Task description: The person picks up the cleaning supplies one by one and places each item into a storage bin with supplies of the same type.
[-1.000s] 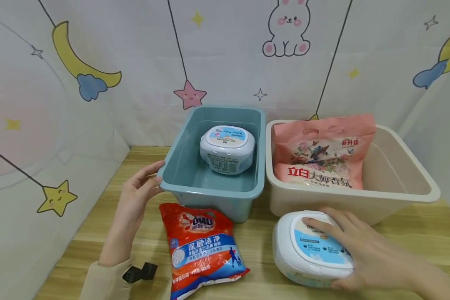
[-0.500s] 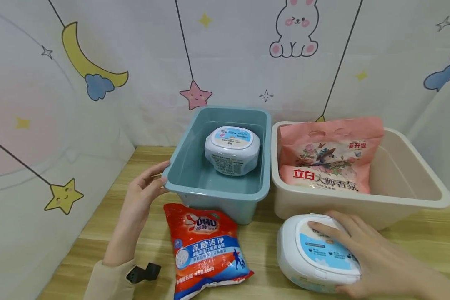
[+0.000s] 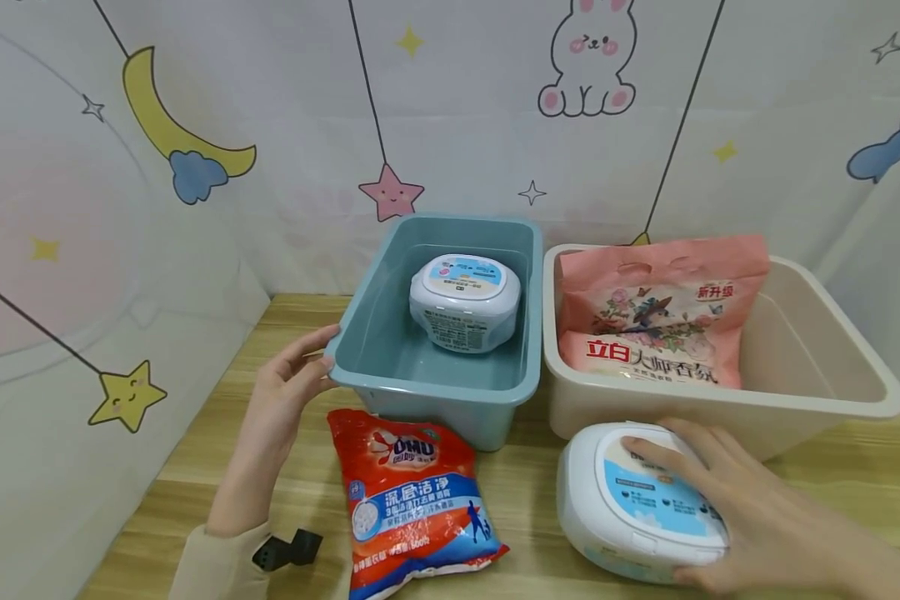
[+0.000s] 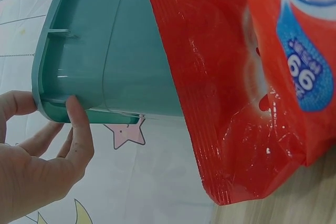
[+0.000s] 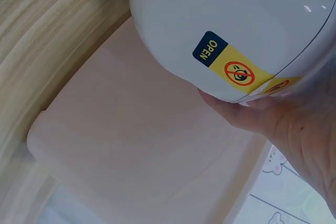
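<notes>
My left hand pinches the left front corner of a blue-green plastic bin; in the left wrist view, thumb and fingers lie on either side of its rim. A white tub with a blue-and-white lid label sits inside that bin. At the lower right, my right hand grips a similar white tub from its right side, fingers over the lid. The right wrist view shows this tub's wall with an "OPEN" sticker. Part of the lid is hidden under the hand.
A red-and-blue laundry powder bag lies in front of the blue-green bin. Right beside that bin stands a beige bin holding a pink laundry powder bag. Behind both hangs a printed cloth; underneath is a wood-grain table.
The head view has shifted slightly, moving everything a little rightward. Over the last half second the right hand and its tub have moved slightly. The left hand keeps its hold on the bin.
</notes>
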A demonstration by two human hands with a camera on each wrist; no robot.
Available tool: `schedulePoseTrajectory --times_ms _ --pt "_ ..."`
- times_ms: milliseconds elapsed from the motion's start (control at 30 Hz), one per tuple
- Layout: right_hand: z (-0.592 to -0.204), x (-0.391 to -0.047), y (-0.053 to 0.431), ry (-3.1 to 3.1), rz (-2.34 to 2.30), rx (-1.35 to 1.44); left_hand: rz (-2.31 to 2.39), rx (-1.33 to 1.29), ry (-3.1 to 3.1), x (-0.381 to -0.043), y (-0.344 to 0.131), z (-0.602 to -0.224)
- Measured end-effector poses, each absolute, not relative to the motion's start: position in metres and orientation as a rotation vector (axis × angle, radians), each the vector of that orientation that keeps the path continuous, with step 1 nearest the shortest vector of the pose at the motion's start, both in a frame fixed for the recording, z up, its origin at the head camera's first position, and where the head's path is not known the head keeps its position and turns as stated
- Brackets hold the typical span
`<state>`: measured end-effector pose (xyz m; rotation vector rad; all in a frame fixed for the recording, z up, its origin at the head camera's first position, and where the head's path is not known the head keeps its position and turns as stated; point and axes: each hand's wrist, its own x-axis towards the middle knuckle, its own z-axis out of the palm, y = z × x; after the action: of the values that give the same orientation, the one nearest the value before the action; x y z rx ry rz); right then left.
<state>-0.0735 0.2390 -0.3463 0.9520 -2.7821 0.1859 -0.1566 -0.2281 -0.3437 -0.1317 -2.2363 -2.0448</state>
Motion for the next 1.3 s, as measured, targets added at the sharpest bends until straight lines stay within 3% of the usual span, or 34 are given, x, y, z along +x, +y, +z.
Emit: schedulePoseTrajectory --times_ms 1300 --pt "-0.321 -0.064 0.236 -2.798 0.169 0.922 -2.052 -0.125 -2.234 -0.155 -0.227 -0.342"
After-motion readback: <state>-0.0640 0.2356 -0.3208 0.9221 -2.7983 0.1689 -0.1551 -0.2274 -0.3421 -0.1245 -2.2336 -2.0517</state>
